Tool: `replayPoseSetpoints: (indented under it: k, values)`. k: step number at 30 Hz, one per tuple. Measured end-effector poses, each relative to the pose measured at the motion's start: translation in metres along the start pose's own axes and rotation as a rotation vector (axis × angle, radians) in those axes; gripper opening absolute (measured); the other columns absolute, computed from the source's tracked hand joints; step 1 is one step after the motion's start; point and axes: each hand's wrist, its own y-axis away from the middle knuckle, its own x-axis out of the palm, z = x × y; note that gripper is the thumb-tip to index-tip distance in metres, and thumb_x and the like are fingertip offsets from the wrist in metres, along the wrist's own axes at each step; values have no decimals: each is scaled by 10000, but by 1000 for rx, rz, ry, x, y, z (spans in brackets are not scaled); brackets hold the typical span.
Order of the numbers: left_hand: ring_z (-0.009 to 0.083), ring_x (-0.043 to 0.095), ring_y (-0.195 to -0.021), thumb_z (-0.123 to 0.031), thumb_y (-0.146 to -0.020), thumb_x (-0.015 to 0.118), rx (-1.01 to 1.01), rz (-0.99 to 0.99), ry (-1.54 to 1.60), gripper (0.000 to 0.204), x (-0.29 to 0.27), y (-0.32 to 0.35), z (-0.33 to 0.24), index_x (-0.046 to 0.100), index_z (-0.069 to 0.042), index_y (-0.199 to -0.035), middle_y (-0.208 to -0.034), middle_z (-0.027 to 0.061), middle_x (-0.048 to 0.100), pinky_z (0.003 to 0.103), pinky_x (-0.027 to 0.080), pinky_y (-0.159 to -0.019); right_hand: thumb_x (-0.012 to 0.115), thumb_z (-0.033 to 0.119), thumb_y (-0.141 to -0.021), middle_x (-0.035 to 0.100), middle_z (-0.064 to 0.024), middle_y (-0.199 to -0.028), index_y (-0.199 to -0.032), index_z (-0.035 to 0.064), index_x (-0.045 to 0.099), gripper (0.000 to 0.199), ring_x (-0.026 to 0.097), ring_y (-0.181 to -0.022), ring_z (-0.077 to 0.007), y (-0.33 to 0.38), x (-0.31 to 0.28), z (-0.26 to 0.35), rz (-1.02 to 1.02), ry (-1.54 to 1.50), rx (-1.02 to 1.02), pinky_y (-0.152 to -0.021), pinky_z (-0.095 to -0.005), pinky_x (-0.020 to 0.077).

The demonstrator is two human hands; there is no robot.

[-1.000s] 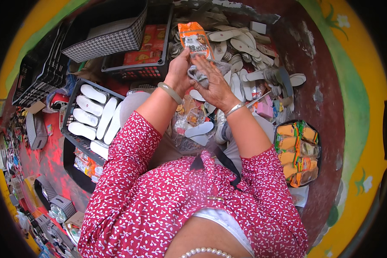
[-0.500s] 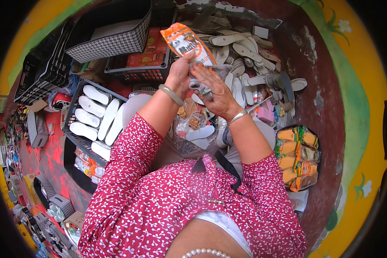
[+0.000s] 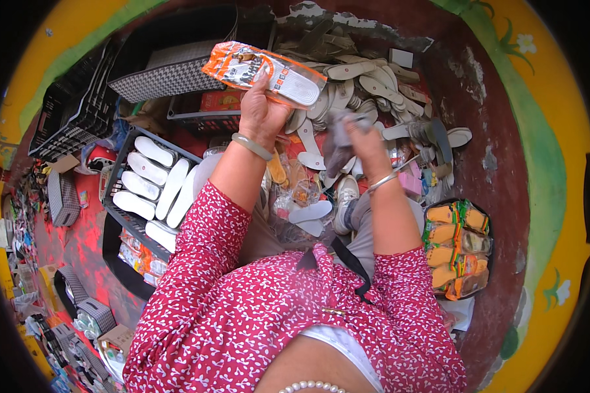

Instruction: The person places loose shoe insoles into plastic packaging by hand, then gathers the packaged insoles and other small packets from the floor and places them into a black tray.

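My left hand [image 3: 263, 112] is closed on a packaged insole [image 3: 295, 84]: a white sole in a clear wrapper with an orange printed end. The package lies tilted above the pile, its orange end to the left. My right hand [image 3: 368, 147] grips a grey cloth [image 3: 338, 141], apart from the package; hand and cloth are smeared by motion. Beyond and below the hands spreads a heap of loose white and grey insoles [image 3: 380, 85]. Between my legs lie a pale insole [image 3: 310, 211] and a yellow-orange insole [image 3: 276, 168] among clear wrappers.
At the left, a dark crate [image 3: 128, 219] holds white insoles, and a houndstooth bin [image 3: 167, 80] stands farther back. At the right, a black tray [image 3: 480, 283] carries packaged orange insoles. A pink box [image 3: 410, 182] sits by the heap. A dark red wall [image 3: 498, 196] curves along the right.
My right hand with the cloth has come off the package and moved right. My left hand has turned the package from steep to nearly level, showing the white sole.
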Motion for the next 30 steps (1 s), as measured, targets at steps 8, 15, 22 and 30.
replayPoseSetpoints:
  k: [8,15,22,30]
  values:
    - [279,541,-1055,-202,-920,466,-285,163,-355,349,13,20,15,431,-25,-1219,-1148,140,532,449,438,-918,584,629,-718,541,-97,-1180,-1201,-12,483,808,497,-1109,-224,0,-52,30,7,-915,-185,-973,-380,369]
    - [163,592,-947,-163,-944,420,-452,385,-882,302,8,36,40,492,-28,-1205,-1089,63,577,301,497,-813,621,520,-765,502,-96,-1213,-1330,-26,330,838,477,-1121,-165,-3,-17,14,258,-684,-33,-963,-290,366]
    - [129,592,-895,-136,-924,460,-158,293,-823,253,-8,32,59,528,-11,-1134,-1021,58,604,262,485,-773,674,139,-803,585,-75,-1066,-1182,-29,481,457,552,-960,-122,-10,1,10,206,-585,-81,-836,-242,436]
    - [139,599,-840,-160,-905,518,-169,138,-631,215,0,29,49,540,-1,-1047,-943,66,613,269,492,-744,667,67,-789,636,-69,-901,-1054,-25,555,301,609,-767,-124,-10,5,5,109,-623,18,-708,-243,491]
